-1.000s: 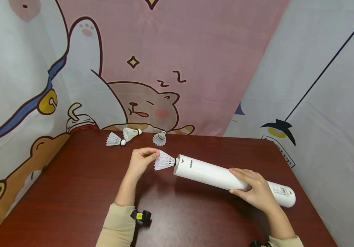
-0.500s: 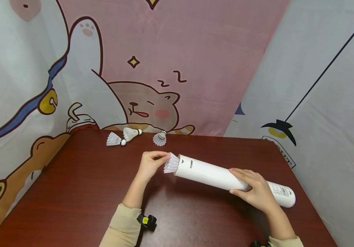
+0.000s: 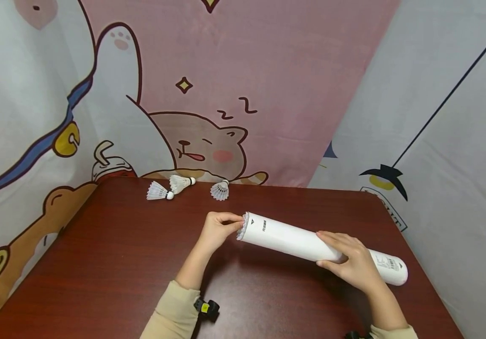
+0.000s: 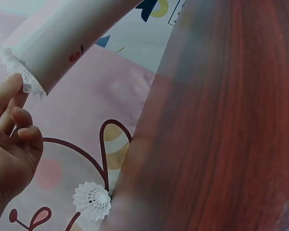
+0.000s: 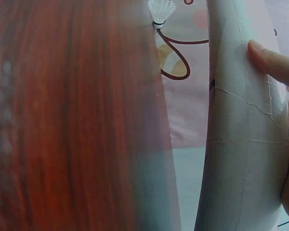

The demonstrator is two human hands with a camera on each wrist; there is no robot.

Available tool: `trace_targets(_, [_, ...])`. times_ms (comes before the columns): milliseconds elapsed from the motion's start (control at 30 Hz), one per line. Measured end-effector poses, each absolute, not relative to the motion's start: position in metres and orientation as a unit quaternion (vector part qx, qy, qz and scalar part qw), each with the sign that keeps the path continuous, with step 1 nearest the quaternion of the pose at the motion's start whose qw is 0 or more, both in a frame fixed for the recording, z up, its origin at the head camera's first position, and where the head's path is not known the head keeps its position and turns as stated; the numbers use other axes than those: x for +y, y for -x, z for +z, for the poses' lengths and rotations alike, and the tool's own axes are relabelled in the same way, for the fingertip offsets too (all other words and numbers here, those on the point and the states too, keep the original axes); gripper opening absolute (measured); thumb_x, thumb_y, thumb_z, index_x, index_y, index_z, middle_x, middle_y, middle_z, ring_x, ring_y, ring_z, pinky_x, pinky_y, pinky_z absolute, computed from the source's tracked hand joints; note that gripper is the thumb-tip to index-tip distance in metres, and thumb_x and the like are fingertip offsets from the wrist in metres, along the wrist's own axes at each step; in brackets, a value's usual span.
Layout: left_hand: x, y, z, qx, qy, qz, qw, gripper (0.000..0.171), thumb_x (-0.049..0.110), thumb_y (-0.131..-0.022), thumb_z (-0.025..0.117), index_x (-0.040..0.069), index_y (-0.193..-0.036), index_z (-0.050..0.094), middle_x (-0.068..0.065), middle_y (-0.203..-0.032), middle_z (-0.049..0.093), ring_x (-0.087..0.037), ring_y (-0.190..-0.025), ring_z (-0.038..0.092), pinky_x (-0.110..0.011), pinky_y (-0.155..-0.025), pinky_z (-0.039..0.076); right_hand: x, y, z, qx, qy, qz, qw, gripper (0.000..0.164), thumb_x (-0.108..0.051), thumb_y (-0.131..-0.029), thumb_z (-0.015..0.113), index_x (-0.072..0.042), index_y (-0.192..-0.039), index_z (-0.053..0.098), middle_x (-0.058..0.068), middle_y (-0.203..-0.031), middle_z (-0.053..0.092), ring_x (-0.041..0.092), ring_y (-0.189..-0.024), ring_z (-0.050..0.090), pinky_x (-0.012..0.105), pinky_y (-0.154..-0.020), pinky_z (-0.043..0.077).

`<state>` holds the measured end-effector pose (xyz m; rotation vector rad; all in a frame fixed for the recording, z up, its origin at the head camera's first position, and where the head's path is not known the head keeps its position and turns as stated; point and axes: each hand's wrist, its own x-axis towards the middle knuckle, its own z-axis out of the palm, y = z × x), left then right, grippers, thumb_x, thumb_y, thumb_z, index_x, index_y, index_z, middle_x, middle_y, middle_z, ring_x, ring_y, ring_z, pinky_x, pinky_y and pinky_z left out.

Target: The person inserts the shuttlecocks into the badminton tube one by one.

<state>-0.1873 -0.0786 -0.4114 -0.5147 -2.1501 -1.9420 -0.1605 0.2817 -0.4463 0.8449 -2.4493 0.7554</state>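
Observation:
A long white shuttlecock tube point(image 3: 287, 238) is held tilted over the table, its mouth towards the left. My right hand point(image 3: 349, 259) grips it around the middle; in the right wrist view the thumb lies along the tube's creased side. At the mouth, my left hand point(image 3: 219, 230) pinches the skirt edge of a white shuttlecock point(image 3: 240, 230). Most of that shuttlecock is hidden inside the tube, with only the feathery rim sticking out. The left wrist view shows the same rim point(image 4: 31, 82) between the tube and my fingertips.
Three white shuttlecocks lie at the table's back edge: one at the left point(image 3: 158, 191), one beside it point(image 3: 181, 183), and another farther right point(image 3: 220, 190). Behind the reddish-brown table point(image 3: 111, 263) hangs a cartoon-printed cloth point(image 3: 302, 94).
My left hand has moved right, pushing the shuttlecock from just its tip at the tube's mouth to nearly all inside. The right hand and tube have hardly moved.

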Motion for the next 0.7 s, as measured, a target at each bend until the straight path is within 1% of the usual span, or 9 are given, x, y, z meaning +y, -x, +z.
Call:
trace_targets(133, [-0.0771, 0.1872, -0.4124, -0.728, 0.167, -0.658, 0.100, 0.008, -0.009, -0.078, 0.073, -0.012, -0.085, 0.072, -0.022, -0.084, 0.069, -0.005, -0.074, 0.062, -0.022, -0.068, 0.049, 0.2816, 0.1618, -0.4476, -0.878, -0.317, 0.277, 0.230, 0.072, -0.028, -0.059, 0.091, -0.016, -0.125, 0.065, 0.000, -0.124, 0.063, 0.018, -0.110, 0.056, 0.023, -0.094, 0.032])
trace_targets(300, [-0.0752, 0.1871, -0.4149, -0.725, 0.169, -0.660, 0.101, 0.008, -0.010, -0.077, 0.072, -0.012, -0.085, 0.072, -0.022, -0.084, 0.069, -0.004, -0.074, 0.062, -0.021, -0.066, 0.050, 0.2796, 0.1631, -0.4500, -0.862, -0.338, 0.282, 0.252, 0.071, -0.028, -0.058, 0.091, -0.014, -0.124, 0.066, 0.002, -0.123, 0.064, 0.018, -0.108, 0.057, 0.022, -0.093, 0.033])
trace_targets(433, [-0.0733, 0.1867, -0.4159, -0.725, 0.167, -0.660, 0.102, 0.008, -0.012, -0.077, 0.070, -0.013, -0.085, 0.071, -0.023, -0.084, 0.069, -0.005, -0.074, 0.062, -0.021, -0.066, 0.050, 0.2779, 0.1630, -0.4510, -0.855, -0.347, 0.285, 0.258, 0.071, -0.029, -0.059, 0.090, -0.014, -0.124, 0.066, 0.001, -0.122, 0.064, 0.017, -0.108, 0.058, 0.021, -0.092, 0.033])
trace_targets(600, [-0.0703, 0.1849, -0.4147, -0.732, 0.154, -0.656, 0.100, 0.009, -0.014, -0.076, 0.068, -0.014, -0.085, 0.071, -0.024, -0.085, 0.069, -0.010, -0.077, 0.063, -0.021, -0.068, 0.050, 0.2769, 0.1630, -0.4514, -0.856, -0.348, 0.283, 0.258, 0.071, -0.030, -0.059, 0.090, -0.014, -0.124, 0.066, 0.001, -0.122, 0.064, 0.017, -0.108, 0.058, 0.024, -0.091, 0.034])
trace_targets(700, [-0.0699, 0.1843, -0.4134, -0.737, 0.156, -0.647, 0.115, 0.009, -0.014, -0.076, 0.068, -0.013, -0.084, 0.071, -0.023, -0.084, 0.069, -0.014, -0.078, 0.065, -0.022, -0.068, 0.051, 0.2763, 0.1632, -0.4512, -0.861, -0.342, 0.281, 0.252, 0.071, -0.030, -0.059, 0.090, -0.014, -0.125, 0.066, 0.001, -0.123, 0.064, 0.017, -0.109, 0.058, 0.027, -0.090, 0.035])
